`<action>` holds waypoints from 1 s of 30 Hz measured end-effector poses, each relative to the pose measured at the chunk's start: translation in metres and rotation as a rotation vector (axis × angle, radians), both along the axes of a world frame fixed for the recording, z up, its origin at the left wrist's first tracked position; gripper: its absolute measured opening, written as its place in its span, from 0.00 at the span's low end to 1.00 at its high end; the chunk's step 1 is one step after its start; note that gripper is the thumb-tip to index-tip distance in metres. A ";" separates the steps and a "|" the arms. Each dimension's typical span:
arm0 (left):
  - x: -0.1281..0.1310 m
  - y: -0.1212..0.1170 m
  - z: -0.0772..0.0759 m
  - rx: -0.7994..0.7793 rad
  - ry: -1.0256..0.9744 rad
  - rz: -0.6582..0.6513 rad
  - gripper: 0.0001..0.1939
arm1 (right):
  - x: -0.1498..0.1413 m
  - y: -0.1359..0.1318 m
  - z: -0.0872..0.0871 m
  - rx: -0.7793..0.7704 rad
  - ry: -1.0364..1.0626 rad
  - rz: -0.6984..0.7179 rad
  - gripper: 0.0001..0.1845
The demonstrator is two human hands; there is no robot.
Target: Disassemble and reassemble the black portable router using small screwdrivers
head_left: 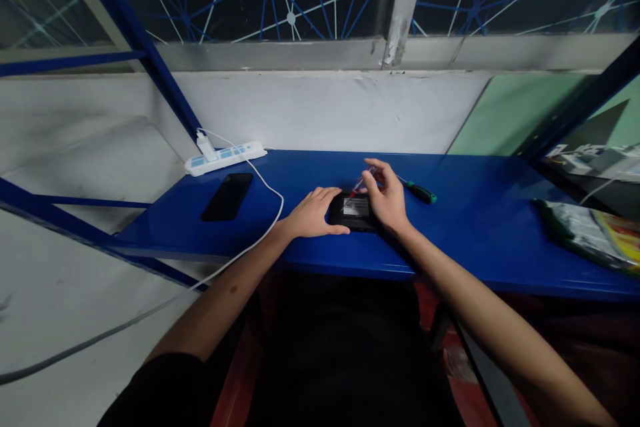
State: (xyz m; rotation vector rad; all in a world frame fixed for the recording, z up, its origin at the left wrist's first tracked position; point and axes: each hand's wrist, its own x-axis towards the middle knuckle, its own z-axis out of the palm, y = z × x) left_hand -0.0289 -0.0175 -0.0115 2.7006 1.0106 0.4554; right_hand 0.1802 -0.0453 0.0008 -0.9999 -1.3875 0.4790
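Observation:
A black, flat device (357, 220) with a pale label on its upper face lies on the blue table near the front edge. My left hand (314, 215) is closed round its left end, thumb along the near side and fingers over the far side. In my right hand (386, 195) a slim small screwdriver (355, 189), with a clear handle and a red part, is pinched between thumb and fingers. It slants down to the left, its lower end at the label. Whether its tip touches the device I cannot tell. Another screwdriver (420, 191), with a black and green handle, lies just right of my right hand.
A black phone (228, 197) lies at the left of the table (480, 227), with a white power strip (226, 158) behind it. A white cable (260, 237) from its plug crosses my left forearm. A shiny packet (590, 233) lies at the right edge. Blue posts flank the table.

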 end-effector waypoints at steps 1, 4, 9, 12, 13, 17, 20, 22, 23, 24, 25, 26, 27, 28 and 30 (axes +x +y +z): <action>0.000 0.000 0.000 -0.001 0.000 0.000 0.51 | 0.001 0.000 0.000 -0.010 0.013 0.022 0.19; 0.000 0.000 0.000 -0.004 0.002 0.000 0.51 | 0.003 0.001 0.000 -0.036 0.035 0.066 0.21; 0.000 0.000 0.000 -0.003 0.003 0.004 0.52 | 0.005 -0.001 0.005 -0.026 -0.002 -0.010 0.19; 0.000 -0.001 0.000 -0.004 0.005 0.013 0.52 | 0.005 -0.002 0.007 -0.036 -0.003 -0.013 0.19; 0.000 -0.001 0.000 -0.005 0.005 0.016 0.52 | 0.005 -0.002 0.007 -0.043 0.012 0.006 0.19; 0.000 -0.003 0.001 -0.008 0.005 0.023 0.52 | 0.005 -0.001 0.004 -0.069 0.068 0.099 0.23; 0.000 -0.003 0.002 -0.011 0.005 0.026 0.52 | 0.004 -0.001 0.003 -0.036 0.043 0.052 0.24; 0.001 -0.003 0.002 -0.015 0.004 0.023 0.52 | 0.003 -0.002 0.005 -0.020 0.025 0.017 0.21; 0.001 -0.002 0.002 -0.017 0.003 0.020 0.52 | 0.003 -0.003 0.006 -0.021 0.021 0.015 0.19; 0.001 -0.002 0.002 -0.019 0.002 0.019 0.52 | 0.004 -0.003 0.007 -0.028 0.022 0.024 0.18; 0.001 -0.002 0.002 -0.021 0.001 0.018 0.52 | 0.004 -0.003 0.007 -0.036 0.026 0.035 0.18; 0.001 -0.002 0.002 -0.023 -0.001 0.017 0.52 | 0.004 -0.003 0.008 -0.043 0.032 0.046 0.18; 0.001 -0.002 0.002 -0.024 -0.002 0.016 0.52 | 0.004 -0.003 0.007 -0.052 0.038 0.059 0.18; 0.001 -0.002 0.002 -0.025 -0.003 0.015 0.52 | 0.004 -0.003 0.007 -0.061 0.042 0.073 0.19; 0.001 -0.002 0.002 -0.025 -0.005 0.014 0.51 | 0.005 -0.003 0.005 -0.080 0.045 0.093 0.21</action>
